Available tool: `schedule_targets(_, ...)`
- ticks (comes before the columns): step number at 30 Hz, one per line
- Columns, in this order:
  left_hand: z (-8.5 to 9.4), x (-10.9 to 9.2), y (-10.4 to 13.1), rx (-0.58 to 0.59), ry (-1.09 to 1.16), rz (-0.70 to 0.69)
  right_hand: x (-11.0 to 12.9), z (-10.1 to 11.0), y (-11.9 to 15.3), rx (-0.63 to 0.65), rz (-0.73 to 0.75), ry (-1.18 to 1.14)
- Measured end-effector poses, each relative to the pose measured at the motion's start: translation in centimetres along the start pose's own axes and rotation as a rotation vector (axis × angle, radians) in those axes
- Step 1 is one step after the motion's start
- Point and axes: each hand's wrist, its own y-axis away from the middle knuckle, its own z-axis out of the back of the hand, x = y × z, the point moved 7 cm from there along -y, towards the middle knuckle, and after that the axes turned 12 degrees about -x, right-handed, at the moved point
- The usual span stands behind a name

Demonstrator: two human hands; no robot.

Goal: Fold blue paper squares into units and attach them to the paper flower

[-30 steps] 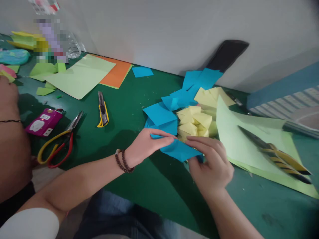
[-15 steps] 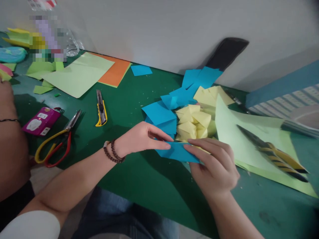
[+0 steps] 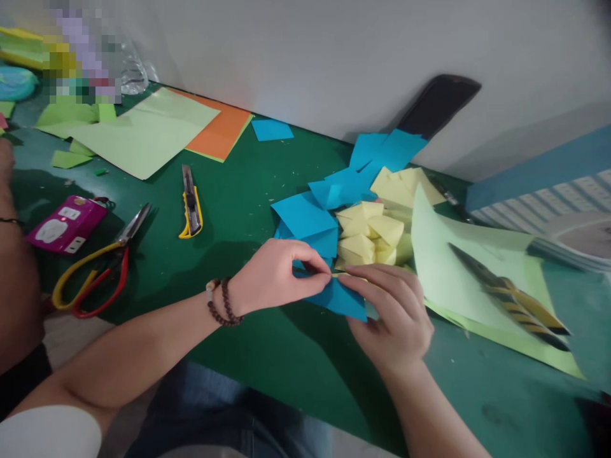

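Note:
Between my two hands is a piece of blue paper (image 3: pixel 338 299), held just above the green table. My left hand (image 3: pixel 281 273) pinches its upper edge between thumb and forefinger; a beaded bracelet circles that wrist. My right hand (image 3: pixel 394 308) grips the same edge close to the left fingertips, its thumb hidden behind the paper. A thin pale yellow strip shows along the edge at the fingers. Just beyond lie loose blue sheets (image 3: pixel 305 215) and a cluster of folded pale yellow paper pieces (image 3: pixel 367 226).
Scissors (image 3: pixel 121 245), a yellow box cutter (image 3: pixel 191 203) and a purple device (image 3: pixel 69 222) lie left. Light green sheets (image 3: pixel 147 130) and orange paper (image 3: pixel 222 127) are behind. Black-and-yellow scissors (image 3: pixel 510 296) rest on green paper at right. Another person's arm (image 3: pixel 16 280) is at far left.
My hands have come closer together, the right one moving left along the blue paper. The paper now hangs more tilted, its right corner lower. The view has shifted slightly.

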Motion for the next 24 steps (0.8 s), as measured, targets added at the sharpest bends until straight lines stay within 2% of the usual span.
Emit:
schedule_targets(16,-0.2,-0.1,0.3,-0.049,-0.013,-0.055,0.7,-0.8,0.3,0.033,0.022,-0.002)
schedule_targets(19,-0.2,0.7,0.2,-0.041,0.052,0.052,0.2,-0.8,0.3,0.041,-0.028,0.019)
schedule_targets(22,-0.5,1.6,0.1,0.03,0.2,0.22,-0.5,-0.4,0.3,0.009,-0.09,0.051)
schedule_targets(24,-0.6,1.9,0.0,0.065,0.282,0.279,-0.9,-0.2,0.4,-0.007,-0.117,0.071)
